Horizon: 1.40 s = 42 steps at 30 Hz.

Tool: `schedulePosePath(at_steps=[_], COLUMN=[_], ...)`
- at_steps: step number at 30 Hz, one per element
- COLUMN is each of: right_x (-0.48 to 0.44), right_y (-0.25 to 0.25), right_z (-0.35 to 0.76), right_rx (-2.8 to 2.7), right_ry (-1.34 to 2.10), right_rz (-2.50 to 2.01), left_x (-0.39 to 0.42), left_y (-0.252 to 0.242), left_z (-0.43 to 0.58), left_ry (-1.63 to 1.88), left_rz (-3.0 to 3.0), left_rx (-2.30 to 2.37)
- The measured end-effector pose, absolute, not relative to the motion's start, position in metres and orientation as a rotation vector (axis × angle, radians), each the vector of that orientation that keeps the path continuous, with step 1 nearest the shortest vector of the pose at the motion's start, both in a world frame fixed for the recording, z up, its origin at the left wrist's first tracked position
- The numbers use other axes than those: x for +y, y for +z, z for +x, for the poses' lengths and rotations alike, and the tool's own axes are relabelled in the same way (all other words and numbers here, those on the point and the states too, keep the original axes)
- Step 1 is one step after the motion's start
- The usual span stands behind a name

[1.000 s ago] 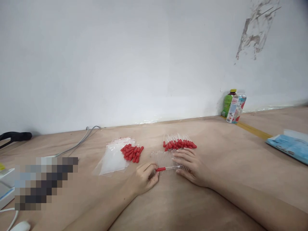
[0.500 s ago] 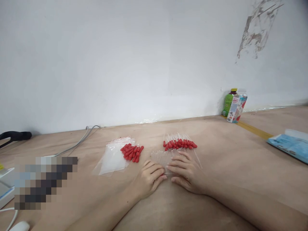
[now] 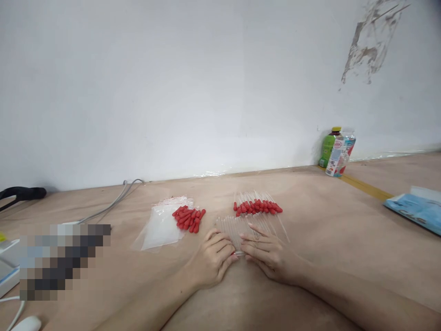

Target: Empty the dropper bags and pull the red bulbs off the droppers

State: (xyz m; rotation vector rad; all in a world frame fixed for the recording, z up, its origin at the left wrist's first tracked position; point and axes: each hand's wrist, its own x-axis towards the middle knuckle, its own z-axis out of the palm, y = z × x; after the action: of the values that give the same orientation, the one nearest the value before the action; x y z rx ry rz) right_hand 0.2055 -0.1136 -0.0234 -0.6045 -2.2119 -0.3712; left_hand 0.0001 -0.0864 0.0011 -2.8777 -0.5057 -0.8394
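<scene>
Left fingers, right fingers pinch dropper; tubes just beyond; bags, red bulbs leftward.

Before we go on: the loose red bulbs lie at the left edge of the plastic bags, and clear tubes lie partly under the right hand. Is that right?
Not quite: in the head view, the loose red bulbs lie at the right edge of the plastic bags. Clear tubes do lie partly under the right hand.
</scene>
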Motion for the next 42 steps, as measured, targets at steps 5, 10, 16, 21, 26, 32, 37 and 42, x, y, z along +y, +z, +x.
schedulePosePath(at_steps=[5, 10, 16, 21, 26, 32, 37, 42], right_x=[-0.113, -0.111, -0.105, -0.106, -0.107, -0.107, -0.107, -0.108], right_y=[-0.027, -0.02, -0.013, -0.017, -0.018, -0.018, -0.02, -0.021], right_z=[0.218, 0.257, 0.278, 0.274, 0.269, 0.263, 0.263, 0.264], right_rx=[-2.201, -2.053, -1.854, -1.82, -1.848, -1.9, -1.954, -1.963], right_ry=[-0.43, -0.427, -0.493, -0.392, -0.397, -0.391, -0.401, -0.4], right_rz=[-0.569, -0.897, -1.452, -1.655, -1.649, -1.596, -1.591, -1.597], left_x=[-0.086, -0.076, -0.058, -0.032, 0.002, 0.025, 0.033, 0.035], left_y=[0.002, -0.003, -0.001, 0.018, 0.041, 0.05, 0.043, 0.042], left_z=[-0.006, -0.025, -0.035, -0.055, -0.081, -0.088, -0.09, -0.096], left_ry=[-0.85, -0.891, -1.034, -1.058, -0.938, -0.904, -0.964, -1.05], left_rz=[-2.875, -2.777, -2.735, -2.579, -2.472, -2.434, -2.424, -2.437], left_rx=[-0.501, -0.754, -1.007, -1.345, -1.636, -1.899, -1.95, -1.978])
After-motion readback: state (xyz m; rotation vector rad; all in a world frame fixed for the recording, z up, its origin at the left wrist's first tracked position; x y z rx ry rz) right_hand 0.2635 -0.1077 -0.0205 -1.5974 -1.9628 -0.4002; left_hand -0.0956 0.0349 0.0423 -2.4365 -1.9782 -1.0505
